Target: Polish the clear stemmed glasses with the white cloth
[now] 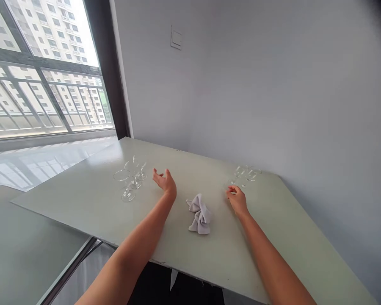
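My left hand (165,181) hovers over the table with its fingers apart and nothing in them. To its left several clear stemmed wine glasses stand upright in a group, the nearest wine glass (128,195) a little apart from the others. On the right, my right hand (237,198) has its fingers pinched together at the foot of a clear wine glass (239,171); the exact contact is hard to see through the glass. Close behind it are further wine glasses (251,176). Between my forearms lies a crumpled light grey cloth (201,216).
The pale green table (178,250) has its far edge along a grey wall (273,84) with a light switch (176,39). A large window (44,76) is at the left. Another pale surface (25,237) stands at the lower left, beside the table.
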The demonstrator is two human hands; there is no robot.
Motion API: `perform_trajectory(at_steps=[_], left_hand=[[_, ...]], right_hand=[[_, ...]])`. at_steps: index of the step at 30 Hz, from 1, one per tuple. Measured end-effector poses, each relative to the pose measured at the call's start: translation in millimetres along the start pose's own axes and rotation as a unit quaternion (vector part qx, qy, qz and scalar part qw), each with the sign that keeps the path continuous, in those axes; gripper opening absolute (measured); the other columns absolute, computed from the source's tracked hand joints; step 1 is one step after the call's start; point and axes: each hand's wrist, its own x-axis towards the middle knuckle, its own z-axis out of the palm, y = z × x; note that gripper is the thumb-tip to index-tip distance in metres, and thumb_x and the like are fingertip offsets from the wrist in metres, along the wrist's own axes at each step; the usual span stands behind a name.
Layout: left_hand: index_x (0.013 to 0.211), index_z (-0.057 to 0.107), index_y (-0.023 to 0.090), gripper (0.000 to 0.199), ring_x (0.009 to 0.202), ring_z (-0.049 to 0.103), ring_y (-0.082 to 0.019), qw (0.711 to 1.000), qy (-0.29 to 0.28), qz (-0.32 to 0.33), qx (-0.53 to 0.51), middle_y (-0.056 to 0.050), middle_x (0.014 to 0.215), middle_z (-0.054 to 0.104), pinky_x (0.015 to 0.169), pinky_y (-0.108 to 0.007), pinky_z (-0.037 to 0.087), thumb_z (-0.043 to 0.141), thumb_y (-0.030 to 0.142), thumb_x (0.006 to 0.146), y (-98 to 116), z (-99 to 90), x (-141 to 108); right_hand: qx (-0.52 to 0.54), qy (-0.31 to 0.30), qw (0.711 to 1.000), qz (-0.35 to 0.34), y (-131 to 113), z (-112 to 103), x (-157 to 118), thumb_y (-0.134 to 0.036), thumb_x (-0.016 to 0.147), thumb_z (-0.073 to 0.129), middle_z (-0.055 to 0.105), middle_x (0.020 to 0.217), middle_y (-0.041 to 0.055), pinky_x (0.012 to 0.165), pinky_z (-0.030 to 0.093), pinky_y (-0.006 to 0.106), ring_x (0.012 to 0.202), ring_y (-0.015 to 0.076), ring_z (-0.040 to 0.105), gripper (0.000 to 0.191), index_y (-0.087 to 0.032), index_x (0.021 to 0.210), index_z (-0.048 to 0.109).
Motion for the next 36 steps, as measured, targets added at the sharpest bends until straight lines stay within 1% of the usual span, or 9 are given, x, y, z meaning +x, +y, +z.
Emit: perform_trajectory(at_steps=[7, 12, 16, 19, 23, 26, 30, 33, 36], left_hand=[[0.137, 0.010, 0.016, 0.068, 0.113, 0.047, -0.021, 0.994, 0.078, -0.063, 0.053, -0.020, 0.142, 0.016, 0.102, -0.035, 0.029, 0.046, 0.035, 0.081, -6.0, -14.6, 55.1], [0.137, 0.009, 0.018, 0.071, 0.102, 0.055, -0.018, 0.993, 0.076, -0.056, 0.067, -0.019, 0.143, 0.014, 0.099, -0.031, 0.033, 0.049, 0.032, 0.079, -9.5, -15.9, 68.8], [0.135, 0.017, 0.019, 0.067, 0.105, 0.054, -0.018, 0.994, 0.081, -0.040, 0.067, -0.017, 0.142, 0.021, 0.102, -0.031, 0.030, 0.051, 0.032, 0.078, -12.6, -17.6, 76.7], [0.132, 0.026, 0.020, 0.063, 0.108, 0.051, -0.019, 0.994, 0.073, -0.023, 0.071, -0.014, 0.138, 0.032, 0.099, -0.031, 0.033, 0.053, 0.034, 0.077, -14.3, -19.6, 82.2], [0.129, 0.032, 0.018, 0.056, 0.107, 0.051, -0.019, 0.995, 0.054, -0.005, 0.088, -0.011, 0.123, 0.048, 0.094, -0.031, 0.037, 0.051, 0.033, 0.078, -14.9, -20.9, 87.2], [0.118, 0.044, 0.017, 0.046, 0.101, 0.053, -0.021, 0.994, 0.018, 0.014, 0.108, -0.008, 0.106, 0.056, 0.091, -0.035, 0.038, 0.052, 0.036, 0.077, -12.2, -18.7, 82.0], [0.093, 0.057, 0.021, 0.031, 0.107, 0.049, -0.024, 0.986, -0.056, 0.086, 0.128, -0.006, 0.103, 0.056, 0.095, -0.038, 0.034, 0.063, 0.039, 0.068, -5.4, -8.1, 50.8], [0.092, 0.055, 0.022, 0.029, 0.108, 0.048, -0.021, 0.971, -0.149, 0.162, 0.094, -0.007, 0.119, 0.048, 0.091, -0.035, 0.037, 0.064, 0.035, 0.068, -3.2, 2.2, 12.4], [0.096, 0.048, 0.020, 0.027, 0.087, 0.057, -0.014, 0.938, -0.296, 0.173, 0.046, -0.007, 0.107, 0.055, 0.077, -0.029, 0.044, 0.056, 0.035, 0.076, -6.1, 8.7, -26.2]], right_hand=[[0.061, -0.100, 0.992, -0.048, -51.0, -0.7, -29.8, -0.045, 0.075, 0.047, 0.060, 0.073, 0.0041, 0.050, 0.036, 0.025, 0.052, 0.0122, 0.049, 0.030, -0.017, 0.078, 0.059], [-0.126, -0.152, 0.967, -0.159, -91.2, 1.9, -74.7, -0.056, 0.080, 0.041, 0.057, 0.069, 0.0043, 0.053, 0.033, 0.027, 0.060, 0.0160, 0.051, 0.041, -0.021, 0.065, 0.056], [-0.164, -0.152, 0.951, -0.211, -92.1, 19.9, -102.6, -0.048, 0.065, 0.063, 0.055, 0.083, 0.0075, 0.054, 0.033, 0.029, 0.075, 0.0226, 0.053, 0.027, -0.022, 0.066, 0.056], [-0.119, -0.172, 0.957, -0.199, -80.0, 26.2, -103.1, -0.037, 0.074, 0.053, 0.051, 0.071, 0.0037, 0.054, 0.034, 0.028, 0.062, 0.0164, 0.050, 0.028, -0.020, 0.052, 0.047], [0.123, -0.150, 0.980, -0.047, -66.4, 16.6, -86.7, -0.044, 0.077, 0.051, 0.044, 0.053, -0.0030, 0.049, 0.034, 0.024, 0.050, 0.0108, 0.043, 0.036, -0.019, 0.052, 0.043], [0.377, -0.110, 0.910, 0.135, -62.9, 7.1, -75.0, -0.044, 0.067, 0.064, 0.050, 0.053, -0.0040, 0.048, 0.038, 0.023, 0.052, 0.0117, 0.048, 0.030, -0.017, 0.061, 0.053], [0.525, -0.063, 0.809, 0.257, -63.1, 2.8, -67.0, -0.036, 0.066, 0.067, 0.066, 0.079, 0.0016, 0.055, 0.048, 0.025, 0.068, 0.0159, 0.061, 0.026, -0.017, 0.083, 0.062], [0.554, -0.016, 0.780, 0.291, -63.5, 1.3, -63.7, -0.033, 0.069, 0.063, 0.067, 0.088, 0.0026, 0.060, 0.051, 0.027, 0.076, 0.0175, 0.063, 0.026, -0.018, 0.090, 0.061], [0.565, 0.048, 0.774, 0.282, -65.3, -3.9, -61.7, -0.033, 0.071, 0.060, 0.066, 0.090, 0.0015, 0.065, 0.052, 0.027, 0.081, 0.0175, 0.063, 0.024, -0.019, 0.091, 0.059]])
